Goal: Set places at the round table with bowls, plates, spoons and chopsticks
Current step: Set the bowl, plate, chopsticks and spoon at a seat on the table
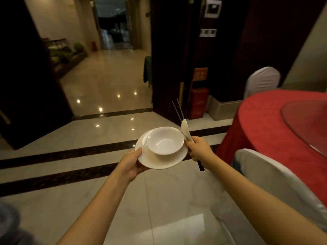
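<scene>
Our left hand [131,163] grips the plate [159,162] at its near-left rim, thumb on top and fingers curled underneath, and carries it in the air above the tiled floor. The plate is glazed white china: stiff, smooth, breakable, and we judge it slippery under the thumb. A hold at one edge lets the far side sag, so we would keep it level.

The bowl [164,149] stands upright on the plate, set toward its far side instead of in the centre. It is empty. It rests loose on the glaze, so we expect it to slide if the plate tips. When we set it down, we would take it by the rim or cup it under the wall.

To the right of the bowl, the white spoon [184,129] and the thin chopsticks [177,110] stick up and away from our right hand [200,149], which is closed around both in a fist. The chopsticks' dark ends poke out below the fist. They are light, rigid and narrow, and could slip against each other. The spoon looks ceramic and would chip if dropped.

Further right a white-covered chair [265,174] stands against the round table [265,124] with its red cloth and a glass turntable [304,117]. None of what we carry has reached the table yet.
</scene>
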{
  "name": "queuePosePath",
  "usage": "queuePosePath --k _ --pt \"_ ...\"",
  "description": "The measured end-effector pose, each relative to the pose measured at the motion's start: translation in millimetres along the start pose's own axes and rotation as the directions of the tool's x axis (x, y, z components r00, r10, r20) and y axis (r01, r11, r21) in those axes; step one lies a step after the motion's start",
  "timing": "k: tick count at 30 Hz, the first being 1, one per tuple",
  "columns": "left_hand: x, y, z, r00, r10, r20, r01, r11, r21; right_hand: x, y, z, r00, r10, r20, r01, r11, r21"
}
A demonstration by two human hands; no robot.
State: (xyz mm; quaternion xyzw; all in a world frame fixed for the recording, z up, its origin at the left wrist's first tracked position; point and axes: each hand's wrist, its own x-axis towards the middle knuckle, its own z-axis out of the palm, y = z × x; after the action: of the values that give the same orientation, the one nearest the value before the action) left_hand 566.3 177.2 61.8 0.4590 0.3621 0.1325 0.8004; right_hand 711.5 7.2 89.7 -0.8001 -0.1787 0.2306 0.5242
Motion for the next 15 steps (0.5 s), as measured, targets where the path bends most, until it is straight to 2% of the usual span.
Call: queuePosePath --k 7,11,15 --pt "64.6 -13.8 138.7 0.980 -0.083 0.179 0.067 0.993 0.094 33.3 33.5 -122.9 0.972 0.061 -0.227 -0.044 0.996 0.083" --pt "96.0 -22.7 214.8 0.944 -0.166 0.286 0.121 0.978 0.169 42.6 53.1 -184.3 0.914 0.077 -0.398 -0.063 0.997 0.046" --pt "128.6 -34.3 289.8 0.883 -0.256 0.393 0.154 0.950 0.272 51.4 76.1 -237.9 0.854 0.137 -0.502 -0.086 0.989 0.124"
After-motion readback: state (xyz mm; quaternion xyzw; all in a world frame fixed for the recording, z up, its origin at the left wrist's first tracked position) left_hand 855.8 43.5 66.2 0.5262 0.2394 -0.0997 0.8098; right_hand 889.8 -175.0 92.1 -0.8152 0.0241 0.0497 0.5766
